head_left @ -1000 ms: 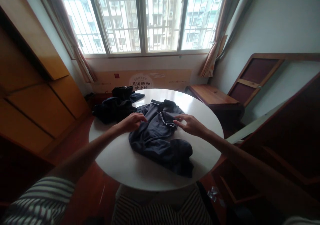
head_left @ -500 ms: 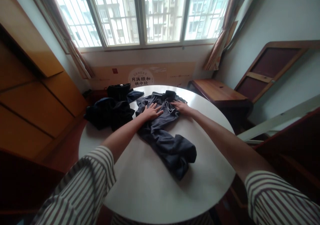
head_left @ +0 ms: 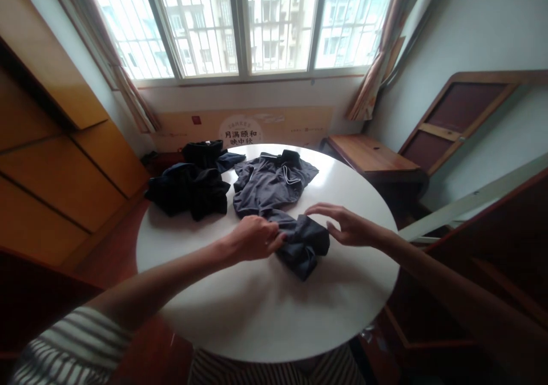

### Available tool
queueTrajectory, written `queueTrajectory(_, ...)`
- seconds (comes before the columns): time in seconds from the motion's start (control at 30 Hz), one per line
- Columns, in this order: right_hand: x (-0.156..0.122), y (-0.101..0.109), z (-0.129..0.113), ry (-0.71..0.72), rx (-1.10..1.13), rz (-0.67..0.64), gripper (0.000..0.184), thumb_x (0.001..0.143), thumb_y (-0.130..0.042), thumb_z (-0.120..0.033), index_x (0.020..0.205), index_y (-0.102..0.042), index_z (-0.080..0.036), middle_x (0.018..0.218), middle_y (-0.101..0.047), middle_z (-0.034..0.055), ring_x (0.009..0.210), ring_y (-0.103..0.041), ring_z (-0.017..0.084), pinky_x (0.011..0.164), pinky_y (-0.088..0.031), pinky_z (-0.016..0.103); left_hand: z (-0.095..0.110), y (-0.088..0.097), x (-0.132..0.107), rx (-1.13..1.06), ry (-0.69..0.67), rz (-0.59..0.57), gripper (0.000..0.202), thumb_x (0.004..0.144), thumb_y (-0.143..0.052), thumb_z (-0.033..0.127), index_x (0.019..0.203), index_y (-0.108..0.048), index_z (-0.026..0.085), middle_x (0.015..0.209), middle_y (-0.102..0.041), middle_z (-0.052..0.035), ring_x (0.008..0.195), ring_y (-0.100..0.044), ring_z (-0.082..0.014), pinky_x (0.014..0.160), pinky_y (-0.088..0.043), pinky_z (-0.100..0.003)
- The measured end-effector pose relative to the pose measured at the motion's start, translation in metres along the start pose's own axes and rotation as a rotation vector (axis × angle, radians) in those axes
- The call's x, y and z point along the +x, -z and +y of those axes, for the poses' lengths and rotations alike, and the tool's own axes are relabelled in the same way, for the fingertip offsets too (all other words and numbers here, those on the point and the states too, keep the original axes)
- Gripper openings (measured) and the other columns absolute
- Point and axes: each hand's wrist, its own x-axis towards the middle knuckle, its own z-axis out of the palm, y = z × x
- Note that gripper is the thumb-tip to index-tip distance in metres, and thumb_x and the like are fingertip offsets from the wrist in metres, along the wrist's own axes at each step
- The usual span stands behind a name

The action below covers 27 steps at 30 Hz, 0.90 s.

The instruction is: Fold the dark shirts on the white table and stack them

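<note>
A pair of dark grey trousers [head_left: 274, 182] with a white drawstring lies rumpled on the round white table [head_left: 205, 311]. One leg stretches toward me and ends in a bunched fold. My left hand [head_left: 257, 236] is closed on the left edge of that leg, with thumb and fingers pinching the cloth. At the right side of the bunched end hovers my right hand [head_left: 349, 224], its fingers curved and apart from the thumb. Nothing shows in its grasp; whether its fingertips touch the cloth I cannot tell.
Dark folded clothes [head_left: 188, 188] sit in a heap at the table's left, with more dark clothing [head_left: 203, 152] behind. A low wooden bench [head_left: 372, 154] stands beyond the table on the right. Wooden cabinets [head_left: 64, 179] line the left wall.
Both hands have left the upper part of the trousers and come nearer to me. The left has closed on the leg; the right is beside its bunched end, which has shifted slightly away from me.
</note>
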Motion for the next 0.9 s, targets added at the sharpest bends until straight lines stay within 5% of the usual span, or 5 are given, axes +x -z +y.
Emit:
queueTrajectory(0.13,-0.028,-0.017,-0.042,-0.072,0.182,-0.075,0.066,0.078,-0.064,-0.027,0.141,-0.046,-0.023,0.14,-0.053,0.0104,0.128,-0.05,0.028,0.11,-0.038,0.046,0.031,-0.01,-0.022,-0.128,-0.029,0.033,0.05,0.082,-0.053,0.07,0.086,-0.06,0.02,0.078,-0.066,-0.0069,0.07,-0.064,-0.0231,0.068,-0.049,-0.035)
queueTrajectory(0.23,-0.019,-0.04,-0.055,-0.123,0.3,0.133,0.033,0.077,-0.063,-0.025,0.108,-0.059,-0.018,0.104,-0.067,0.0085,0.095,-0.064,0.023,0.085,-0.054,0.039,0.046,-0.025,-0.013,-0.174,0.061,0.193,0.069,0.066,-0.067,0.074,0.102,-0.054,0.017,0.095,-0.065,-0.0105,0.085,-0.063,-0.0283,0.073,-0.05,-0.039)
queueTrajectory(0.53,-0.021,-0.001,-0.062,-0.286,0.401,0.635,0.023,0.068,-0.069,-0.027,0.078,-0.049,-0.021,0.06,-0.052,-0.0055,0.049,-0.046,0.01,0.042,-0.035,0.02,0.023,0.01,-0.021,-0.349,-0.059,0.385,0.03,0.074,-0.053,0.001,0.098,-0.062,0.016,0.089,-0.061,-0.0034,0.074,-0.058,-0.0145,0.068,-0.046,-0.026)
queueTrajectory(0.7,-0.047,0.007,-0.078,-0.369,0.512,0.439,0.031,0.067,-0.075,-0.039,0.069,-0.05,-0.02,0.054,-0.052,-0.0045,0.041,-0.042,0.008,0.036,-0.033,0.021,0.007,0.051,-0.073,-0.242,0.109,0.564,0.024,0.074,-0.053,0.003,0.092,-0.057,0.019,0.083,-0.057,0.0005,0.071,-0.056,-0.013,0.066,-0.046,-0.024)
queueTrajectory(0.9,-0.073,-0.027,-0.091,-0.352,0.199,0.289,0.015,0.077,-0.062,-0.024,0.091,-0.059,-0.02,0.062,-0.056,-0.0044,0.054,-0.051,0.012,0.052,-0.044,0.023,0.0,0.026,-0.138,-0.161,0.365,0.402,0.062,0.078,-0.058,0.016,0.133,-0.03,0.022,0.099,-0.056,-0.0033,0.071,-0.06,-0.0153,0.065,-0.052,-0.03)
